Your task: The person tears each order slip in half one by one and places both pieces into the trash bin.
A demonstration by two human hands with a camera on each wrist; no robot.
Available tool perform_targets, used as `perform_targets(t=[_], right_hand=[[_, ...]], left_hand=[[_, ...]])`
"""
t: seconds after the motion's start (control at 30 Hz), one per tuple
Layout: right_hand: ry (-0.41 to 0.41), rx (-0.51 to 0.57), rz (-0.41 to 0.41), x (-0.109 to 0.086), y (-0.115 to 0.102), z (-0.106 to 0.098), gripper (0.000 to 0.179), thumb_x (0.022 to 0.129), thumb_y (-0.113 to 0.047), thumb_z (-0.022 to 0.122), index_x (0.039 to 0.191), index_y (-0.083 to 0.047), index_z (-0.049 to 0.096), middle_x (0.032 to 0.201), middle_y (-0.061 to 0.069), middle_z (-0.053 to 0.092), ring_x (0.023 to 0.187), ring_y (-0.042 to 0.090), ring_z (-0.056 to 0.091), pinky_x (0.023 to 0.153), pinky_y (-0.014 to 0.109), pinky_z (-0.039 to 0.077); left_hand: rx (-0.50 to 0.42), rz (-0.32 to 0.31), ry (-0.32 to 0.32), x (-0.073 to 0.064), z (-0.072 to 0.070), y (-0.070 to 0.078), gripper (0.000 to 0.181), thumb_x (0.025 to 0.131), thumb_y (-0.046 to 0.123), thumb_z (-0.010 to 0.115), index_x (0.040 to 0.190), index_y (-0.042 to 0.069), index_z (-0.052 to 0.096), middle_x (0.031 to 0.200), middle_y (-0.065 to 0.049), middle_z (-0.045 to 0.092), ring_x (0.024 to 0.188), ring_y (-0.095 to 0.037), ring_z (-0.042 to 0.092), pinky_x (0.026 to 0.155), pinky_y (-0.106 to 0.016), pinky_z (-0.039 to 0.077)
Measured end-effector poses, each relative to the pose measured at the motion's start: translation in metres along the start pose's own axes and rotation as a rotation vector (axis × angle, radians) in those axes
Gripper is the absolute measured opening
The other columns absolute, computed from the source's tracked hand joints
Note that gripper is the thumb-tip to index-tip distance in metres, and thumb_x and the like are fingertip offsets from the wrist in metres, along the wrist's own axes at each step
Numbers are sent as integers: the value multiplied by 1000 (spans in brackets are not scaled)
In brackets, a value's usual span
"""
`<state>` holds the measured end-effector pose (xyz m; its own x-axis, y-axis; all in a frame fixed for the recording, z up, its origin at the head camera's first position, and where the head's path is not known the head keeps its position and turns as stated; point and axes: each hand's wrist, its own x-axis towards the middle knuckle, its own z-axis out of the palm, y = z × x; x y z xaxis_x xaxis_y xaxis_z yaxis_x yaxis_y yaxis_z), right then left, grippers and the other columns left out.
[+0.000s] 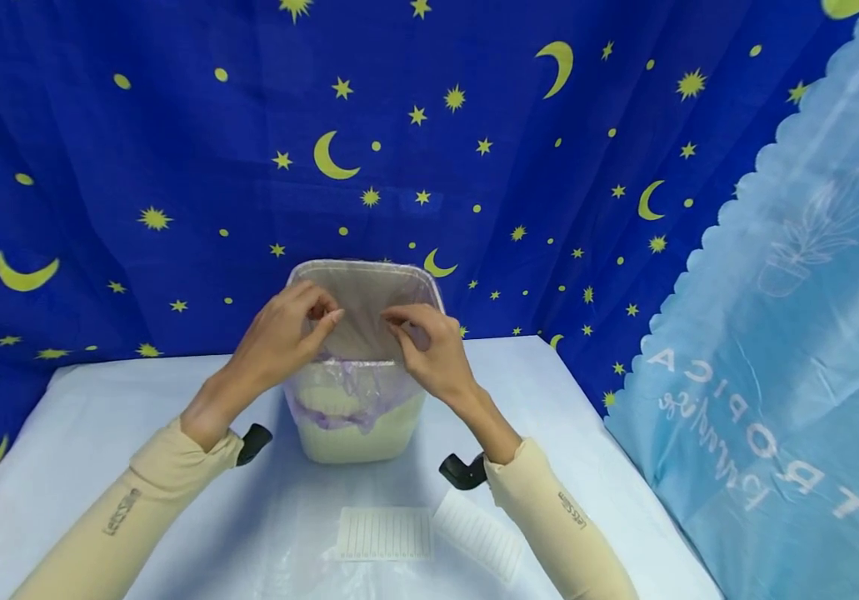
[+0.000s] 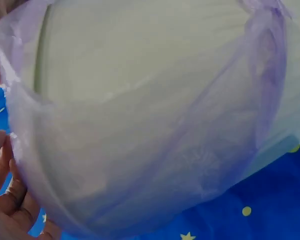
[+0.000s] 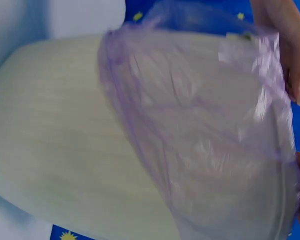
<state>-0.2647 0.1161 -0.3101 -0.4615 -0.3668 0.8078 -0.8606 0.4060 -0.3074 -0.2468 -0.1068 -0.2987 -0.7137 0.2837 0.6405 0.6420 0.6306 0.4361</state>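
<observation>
A cream-coloured bin (image 1: 357, 425) stands upright on the table, lined with a thin translucent purple plastic bag (image 1: 354, 408) folded over its rim. My left hand (image 1: 275, 337) is over the left side of the bin's mouth, its thumb and index fingertips close together. Opposite it, my right hand (image 1: 432, 350) is over the right side, with finger and thumb bent toward each other. No film shows between either pair of fingertips. In the left wrist view, the left fingers (image 2: 12, 187) are right at the bag-covered rim. The bag's lower edge hangs unevenly down the bin's front.
Two white lined cards, one straight (image 1: 386, 533) and one slanted (image 1: 477, 536), lie on the white-covered table (image 1: 571, 467) in front of the bin. A blue star-patterned curtain (image 1: 399, 67) hangs behind, and a light-blue printed curtain (image 1: 796, 333) at the right.
</observation>
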Motion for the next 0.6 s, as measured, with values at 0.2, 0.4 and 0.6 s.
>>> perform_targets(t=[0.2, 0.4, 0.6], right_hand=[[163, 23, -183, -20, -20, 1, 19, 84, 9, 62, 99, 1, 71, 97, 13, 71, 92, 25, 66, 82, 34, 54], [250, 23, -315, -47, -32, 3, 22, 82, 10, 54, 95, 3, 70, 92, 15, 68, 85, 26, 63, 75, 32, 52], [212, 46, -412, -76, -32, 8, 21, 85, 6, 50, 92, 4, 70, 86, 15, 67, 75, 22, 62, 67, 26, 51]], left_hand=[[23, 83, 59, -17, -7, 2, 9, 88, 3, 69, 87, 5, 60, 82, -6, 57, 77, -18, 53, 72, -36, 43], [64, 295, 136, -44, -6, 10, 14, 91, 15, 68, 83, 7, 59, 77, -1, 53, 72, -12, 48, 66, -31, 36], [82, 462, 182, -77, 12, 21, 43, 106, 38, 32, 80, 11, 53, 74, 3, 49, 68, -9, 44, 65, -26, 32]])
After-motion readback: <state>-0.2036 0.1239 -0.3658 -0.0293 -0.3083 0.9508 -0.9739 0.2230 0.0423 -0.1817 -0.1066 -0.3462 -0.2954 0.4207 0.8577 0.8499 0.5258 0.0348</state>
